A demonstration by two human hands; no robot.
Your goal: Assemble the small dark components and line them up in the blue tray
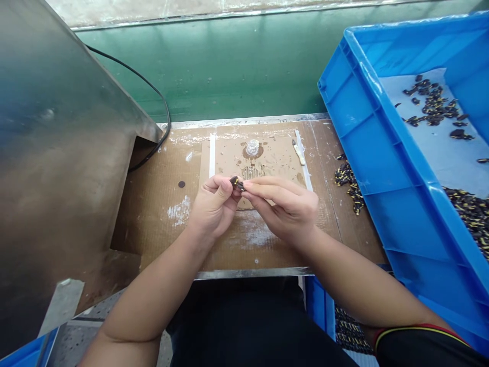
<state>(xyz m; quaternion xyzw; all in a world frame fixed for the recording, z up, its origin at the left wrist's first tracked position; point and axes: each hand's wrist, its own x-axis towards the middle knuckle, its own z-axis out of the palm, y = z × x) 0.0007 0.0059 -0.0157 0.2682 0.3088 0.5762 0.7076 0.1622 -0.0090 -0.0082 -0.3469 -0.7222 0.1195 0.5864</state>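
Observation:
Both hands meet over the middle of a cardboard-covered bench. My left hand pinches a small black part with yellow marks between thumb and fingers. My right hand comes in from the right, its thumb and forefinger pressed together on the same small part. Just beyond the hands a small clear cap-like piece stands on a stained patch of the cardboard.
A large blue crate at the right holds several small black-and-yellow parts on a pale sheet. More such parts lie beside it on the cardboard. A small tool, a metal housing and a black cable are also here.

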